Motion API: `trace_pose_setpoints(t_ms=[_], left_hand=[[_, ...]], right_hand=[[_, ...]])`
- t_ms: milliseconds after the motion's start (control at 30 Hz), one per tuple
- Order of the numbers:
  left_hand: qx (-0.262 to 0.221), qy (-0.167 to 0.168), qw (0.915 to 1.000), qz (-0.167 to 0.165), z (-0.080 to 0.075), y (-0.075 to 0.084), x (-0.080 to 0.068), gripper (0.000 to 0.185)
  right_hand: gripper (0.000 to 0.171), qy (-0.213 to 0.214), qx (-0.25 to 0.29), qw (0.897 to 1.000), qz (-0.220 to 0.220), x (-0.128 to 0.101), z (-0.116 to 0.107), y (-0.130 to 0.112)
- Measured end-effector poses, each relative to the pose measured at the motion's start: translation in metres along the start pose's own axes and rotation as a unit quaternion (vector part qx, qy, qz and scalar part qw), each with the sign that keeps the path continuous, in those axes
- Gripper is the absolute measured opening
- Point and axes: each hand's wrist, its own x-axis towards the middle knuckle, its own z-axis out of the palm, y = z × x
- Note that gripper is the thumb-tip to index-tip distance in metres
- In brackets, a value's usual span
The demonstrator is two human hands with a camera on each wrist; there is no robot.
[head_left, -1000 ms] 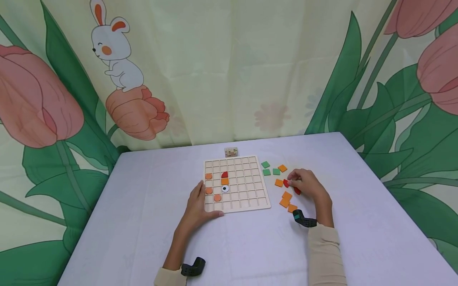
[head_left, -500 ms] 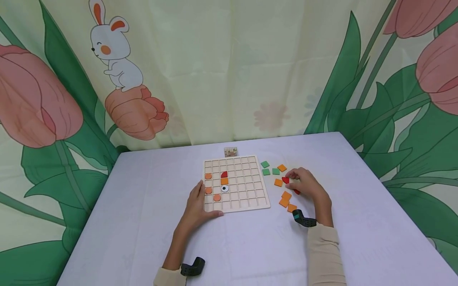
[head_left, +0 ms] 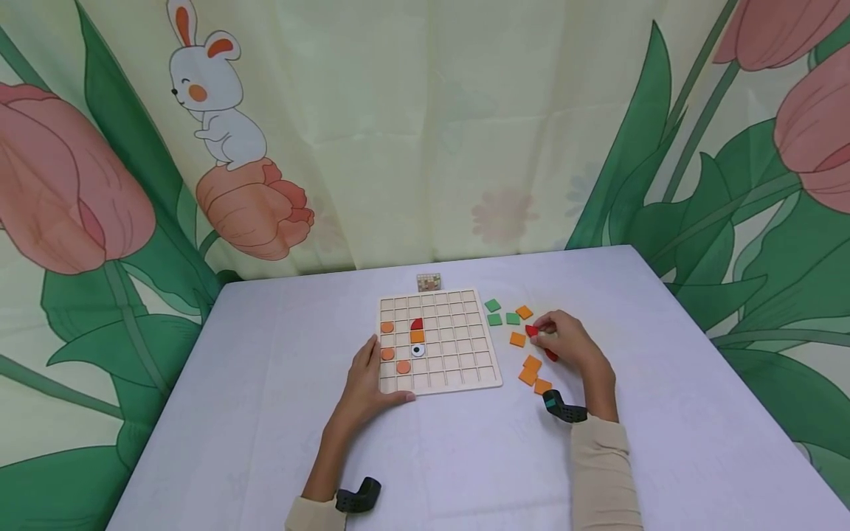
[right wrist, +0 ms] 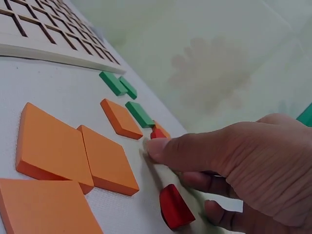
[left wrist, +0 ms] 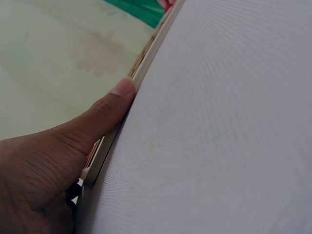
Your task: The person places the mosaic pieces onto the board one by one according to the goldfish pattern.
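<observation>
My left hand [head_left: 367, 383] grips the lower left corner of a wooden grid board [head_left: 454, 343]; its thumb presses the near edge and its fingers lie along the left side. Right of the board, my right hand [head_left: 564, 339] pinches a small red quarter-round tile [head_left: 531, 330] between thumb and fingertips. In the right wrist view that tile shows mostly hidden behind the thumb, and a second red tile [right wrist: 175, 207] lies on the cloth under the hand. On the board sit a red tile [head_left: 417, 324], an orange square [head_left: 417, 337], a white eye disc [head_left: 417, 350] and several orange discs [head_left: 403, 367].
Green tiles [head_left: 494, 319] and orange squares [head_left: 527, 376] lie scattered between the board and my right hand. A small patterned block [head_left: 429, 282] stands behind the board, near the back edge of the white-clothed table [head_left: 279, 332]. A printed curtain [head_left: 425, 147] hangs behind.
The red tile between my right fingertips has turned and shifted slightly as the fingers moved on it. My left hand and the board have stayed in place.
</observation>
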Motion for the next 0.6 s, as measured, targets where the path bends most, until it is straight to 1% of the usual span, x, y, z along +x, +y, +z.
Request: trace_pose_setpoints(t_ms=[100,167,233,300,433,600], left_hand=[[0.001,-0.005,1.0,-0.005,-0.001,0.001,0.0,0.13],[-0.002,-0.006,0.9999,-0.008,-0.001,0.001,0.0,0.13],[-0.004,-0.009,0.9999,-0.013,-0.002,0.001,0.0,0.131],[-0.006,-0.007,0.9999,-0.01,-0.002,0.001,0.0,0.131],[-0.006,-0.006,0.9999,-0.009,-0.002,0.001,-0.001,0.131],[-0.011,-0.007,0.9998,-0.014,-0.001,0.001,-0.001,0.131]], right_hand=[[0.038,0.003,0.013,1.0,-0.006,0.0,0.001,-0.003],[0.037,0.006,0.018,1.0,-0.021,0.001,0.003,-0.007],[0.036,0.009,0.018,0.999,-0.042,0.002,0.006,-0.013],[0.032,0.007,0.019,0.998,-0.065,0.004,0.01,-0.02],[0.028,-0.001,0.014,0.993,-0.119,0.006,0.024,-0.034],[0.026,-0.025,0.012,0.986,-0.166,0.01,0.043,-0.053]])
